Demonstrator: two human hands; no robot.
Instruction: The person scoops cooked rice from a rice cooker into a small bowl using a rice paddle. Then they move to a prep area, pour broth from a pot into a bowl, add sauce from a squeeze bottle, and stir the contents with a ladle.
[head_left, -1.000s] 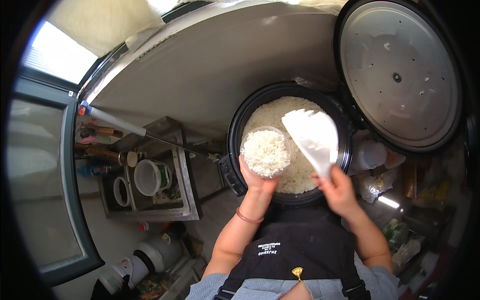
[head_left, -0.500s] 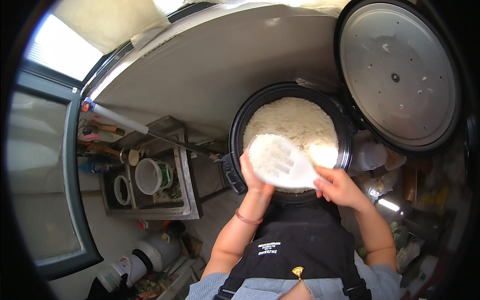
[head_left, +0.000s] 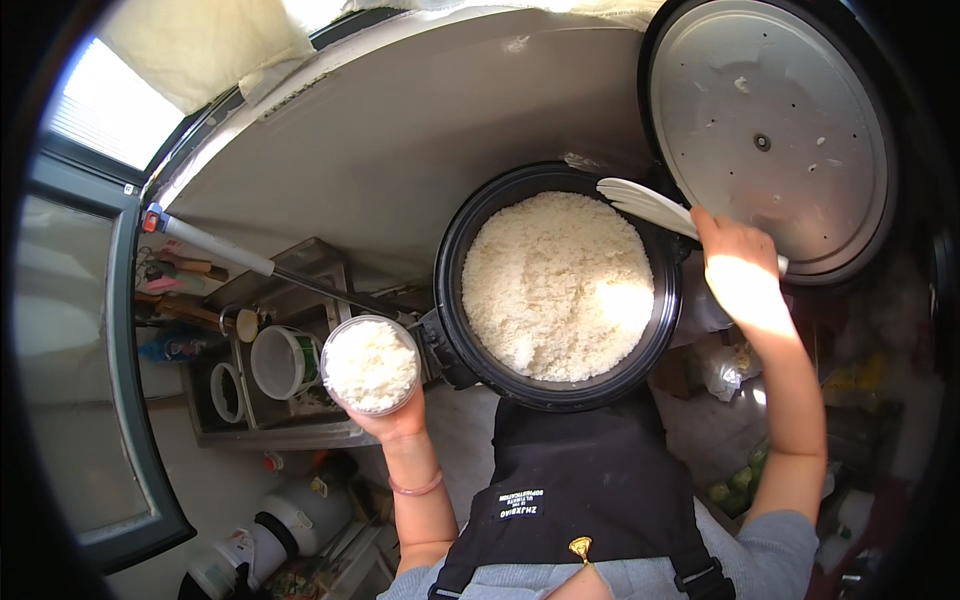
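My left hand (head_left: 400, 418) is closed round a clear round tub (head_left: 371, 412) heaped with white rice, held left of the cooker. A white slotted rice paddle (head_left: 648, 207) is in my right hand (head_left: 735, 255), its fingers wrapped round the handle. The paddle's blade tilts over the cooker's far right rim, with no rice seen on it. Below stands a big black rice cooker (head_left: 447, 290), nearly full of cooked rice (head_left: 550, 280). A dip shows in the rice at its near side.
The cooker's round metal lid (head_left: 800, 180) stands open at the back right. At the left a steel sink (head_left: 300, 437) holds a white bucket (head_left: 275, 362) and a smaller container. A long pole (head_left: 220, 240) slants across the sink toward the cooker. An open window frame (head_left: 125, 350) is farther left.
My left hand has carried the tub of rice left, away from above the cooker. My right hand has moved up and right with the paddle, lifting it from the tub.
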